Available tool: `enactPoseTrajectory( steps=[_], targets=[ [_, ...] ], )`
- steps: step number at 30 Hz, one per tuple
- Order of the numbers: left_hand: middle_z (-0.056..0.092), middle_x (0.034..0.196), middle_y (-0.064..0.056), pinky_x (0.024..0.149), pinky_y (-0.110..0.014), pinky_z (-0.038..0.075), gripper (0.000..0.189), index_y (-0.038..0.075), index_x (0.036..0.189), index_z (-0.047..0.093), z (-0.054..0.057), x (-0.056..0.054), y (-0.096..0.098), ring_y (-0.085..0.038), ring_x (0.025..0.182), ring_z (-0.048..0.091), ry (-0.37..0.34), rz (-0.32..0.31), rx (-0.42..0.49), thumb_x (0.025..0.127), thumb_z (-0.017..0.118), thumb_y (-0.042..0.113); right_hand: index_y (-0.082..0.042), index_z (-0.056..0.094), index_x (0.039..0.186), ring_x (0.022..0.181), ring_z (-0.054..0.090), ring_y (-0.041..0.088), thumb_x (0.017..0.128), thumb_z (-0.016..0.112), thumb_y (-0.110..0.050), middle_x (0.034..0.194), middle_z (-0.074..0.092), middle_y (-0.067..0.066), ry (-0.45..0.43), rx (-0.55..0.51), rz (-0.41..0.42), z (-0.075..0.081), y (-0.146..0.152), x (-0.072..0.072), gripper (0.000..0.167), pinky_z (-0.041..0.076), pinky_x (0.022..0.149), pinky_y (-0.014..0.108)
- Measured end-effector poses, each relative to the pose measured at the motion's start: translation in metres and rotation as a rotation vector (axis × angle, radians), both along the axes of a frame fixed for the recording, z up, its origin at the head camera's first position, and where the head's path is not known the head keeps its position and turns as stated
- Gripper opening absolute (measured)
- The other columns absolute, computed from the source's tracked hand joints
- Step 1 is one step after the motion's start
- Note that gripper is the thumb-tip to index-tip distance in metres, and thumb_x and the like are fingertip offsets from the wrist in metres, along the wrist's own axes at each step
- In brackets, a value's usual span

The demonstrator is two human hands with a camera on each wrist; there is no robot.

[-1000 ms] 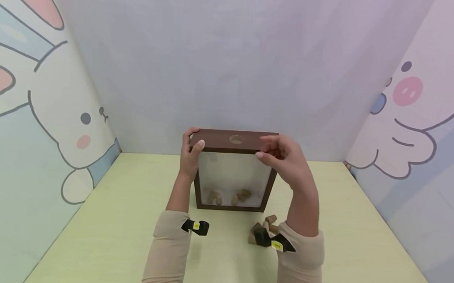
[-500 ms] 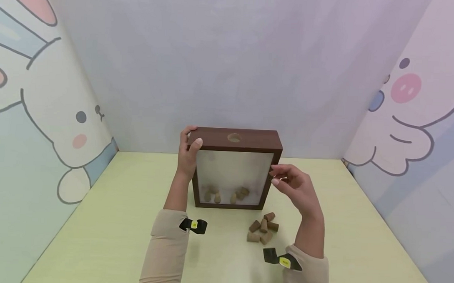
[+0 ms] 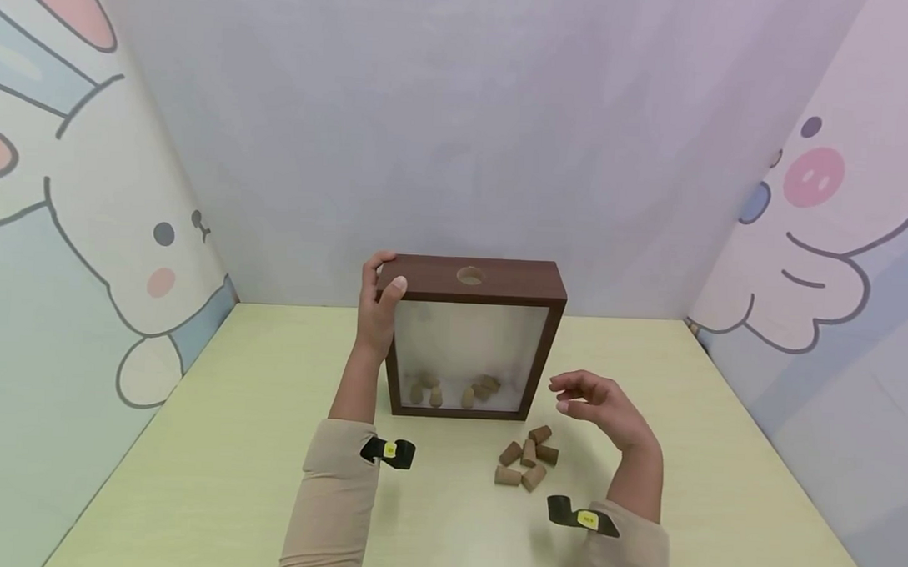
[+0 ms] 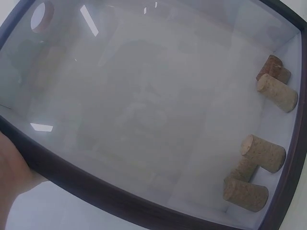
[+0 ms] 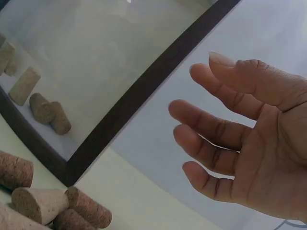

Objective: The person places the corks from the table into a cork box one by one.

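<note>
A dark brown wooden shadow box with a clear front stands upright on the table, a round hole in its top. My left hand grips its top left corner, thumb on the front edge and fingers behind. Several corks lie inside along the bottom, in two groups. My right hand hangs in the air to the right of the box, fingers loosely bent and holding nothing. Below and left of it, a small pile of loose corks lies on the table in front of the box's right corner.
The pale yellow-green table runs back to a plain light wall. Side panels with a cartoon rabbit and a cartoon pig bound it left and right.
My right hand has moved from the box's top right, down and to the right, toward the loose corks. The left hand keeps its grip on the corner.
</note>
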State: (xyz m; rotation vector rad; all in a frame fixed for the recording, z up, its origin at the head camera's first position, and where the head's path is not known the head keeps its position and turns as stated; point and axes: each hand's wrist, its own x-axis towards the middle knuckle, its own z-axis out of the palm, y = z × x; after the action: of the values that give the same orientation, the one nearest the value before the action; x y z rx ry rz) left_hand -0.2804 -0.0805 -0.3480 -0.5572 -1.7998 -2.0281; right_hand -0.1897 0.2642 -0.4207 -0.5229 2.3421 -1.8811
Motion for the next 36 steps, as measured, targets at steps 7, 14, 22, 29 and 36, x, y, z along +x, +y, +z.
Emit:
enactPoseTrajectory(
  steps=[7, 14, 22, 29, 36],
  targets=[
    [0.030, 0.132, -0.005, 0.089, -0.042, 0.026, 0.060, 0.009, 0.134, 0.036, 0.001, -0.001, -0.001, -0.019, 0.111, 0.033, 0.016, -0.005, 0.004, 0.083, 0.050, 0.037, 0.006, 0.055, 0.120, 0.097, 0.056, 0.025, 0.084, 0.066, -0.011, 0.118, 0.049, 0.031, -0.126, 0.038, 0.045, -0.031, 0.003, -0.007, 0.041, 0.044, 0.083, 0.033],
    [0.039, 0.120, -0.002, 0.085, -0.038, 0.029, 0.058, 0.009, 0.131, 0.037, 0.001, 0.001, 0.001, -0.018, 0.103, 0.038, 0.026, -0.022, 0.043, 0.082, 0.052, 0.036, 0.007, 0.054, 0.120, 0.097, 0.054, 0.026, 0.084, 0.067, -0.010, 0.113, 0.055, 0.024, -0.194, 0.140, 0.071, -0.046, 0.005, -0.008, 0.042, 0.043, 0.080, 0.030],
    [0.041, 0.115, -0.004, 0.085, -0.037, 0.029, 0.057, 0.009, 0.130, 0.038, 0.001, 0.003, 0.003, -0.019, 0.099, 0.040, 0.044, -0.027, 0.054, 0.082, 0.052, 0.035, 0.006, 0.063, 0.109, 0.078, 0.053, 0.018, 0.082, 0.065, -0.002, 0.093, 0.064, 0.011, -0.186, 0.260, 0.073, -0.049, 0.005, -0.009, 0.029, 0.044, 0.067, 0.033],
    [0.042, 0.115, -0.002, 0.085, -0.037, 0.030, 0.056, 0.010, 0.130, 0.037, 0.001, 0.001, 0.002, -0.018, 0.099, 0.041, 0.042, -0.031, 0.047, 0.082, 0.052, 0.035, 0.003, 0.069, 0.098, 0.079, 0.055, 0.019, 0.078, 0.066, 0.002, 0.091, 0.067, 0.011, -0.158, 0.334, 0.048, -0.052, 0.001, -0.014, 0.020, 0.043, 0.068, 0.032],
    [0.044, 0.110, -0.002, 0.084, -0.036, 0.031, 0.056, 0.008, 0.131, 0.036, 0.000, 0.001, 0.001, -0.018, 0.096, 0.042, 0.042, -0.039, 0.049, 0.083, 0.052, 0.033, 0.000, 0.068, 0.092, 0.074, 0.050, 0.018, 0.080, 0.066, -0.003, 0.084, 0.064, 0.007, -0.145, 0.392, 0.003, -0.048, -0.005, -0.013, 0.013, 0.041, 0.066, 0.034]
  ],
)
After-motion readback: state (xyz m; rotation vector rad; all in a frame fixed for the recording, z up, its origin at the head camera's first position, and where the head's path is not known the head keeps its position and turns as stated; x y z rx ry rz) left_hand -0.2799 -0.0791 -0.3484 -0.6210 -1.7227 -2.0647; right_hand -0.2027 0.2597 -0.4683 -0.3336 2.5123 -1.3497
